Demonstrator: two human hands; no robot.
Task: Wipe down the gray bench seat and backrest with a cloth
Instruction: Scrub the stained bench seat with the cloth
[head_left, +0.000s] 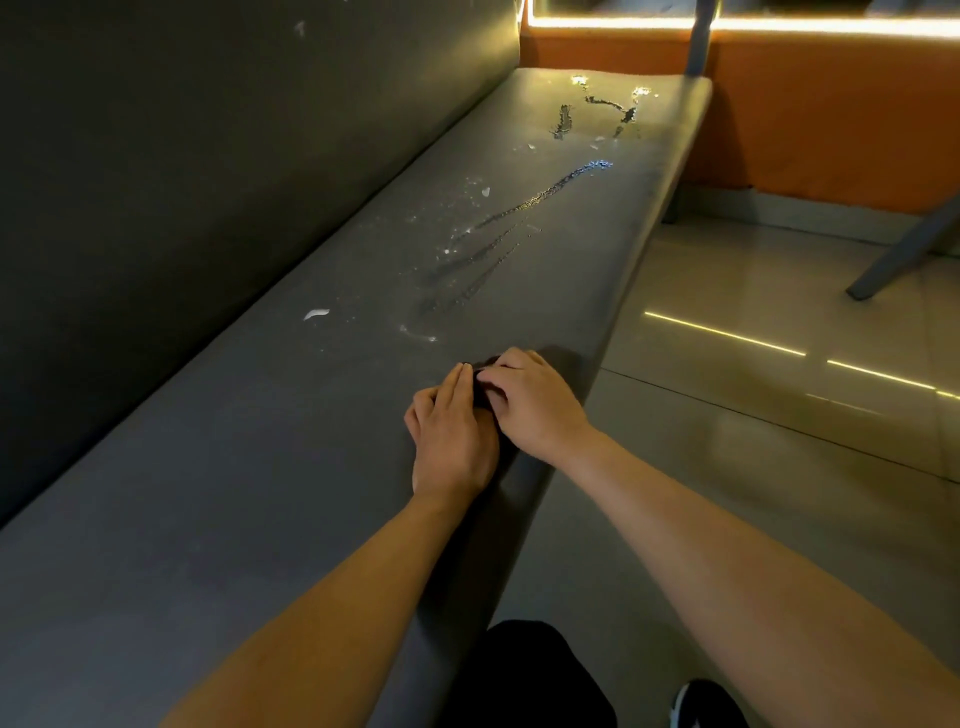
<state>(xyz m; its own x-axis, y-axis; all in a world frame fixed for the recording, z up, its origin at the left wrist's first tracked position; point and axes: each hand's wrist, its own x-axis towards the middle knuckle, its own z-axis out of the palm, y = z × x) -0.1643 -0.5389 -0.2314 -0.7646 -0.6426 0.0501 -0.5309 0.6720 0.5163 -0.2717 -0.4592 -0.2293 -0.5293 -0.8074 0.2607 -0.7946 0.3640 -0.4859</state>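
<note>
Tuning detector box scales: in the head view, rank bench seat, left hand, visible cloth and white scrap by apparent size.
1. bench seat
2. left hand
3/4. cloth, mostly covered, only a dark sliver showing, and white scrap: both tiny, too close to rank.

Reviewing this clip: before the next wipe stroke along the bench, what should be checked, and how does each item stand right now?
1. Grip on the cloth: ok. The left hand presses flat on it and the right hand curls its fingers over it.
2. Cloth in contact with the seat: ok, it lies near the front edge.
3. Cloth folded to a usable pad: cannot tell, the hands cover most of it.
4. Seat ahead clean: not ok, wet streaks and white scraps lie farther along.
5. Backrest clean: not ok, a pale mark shows near its top.
</note>
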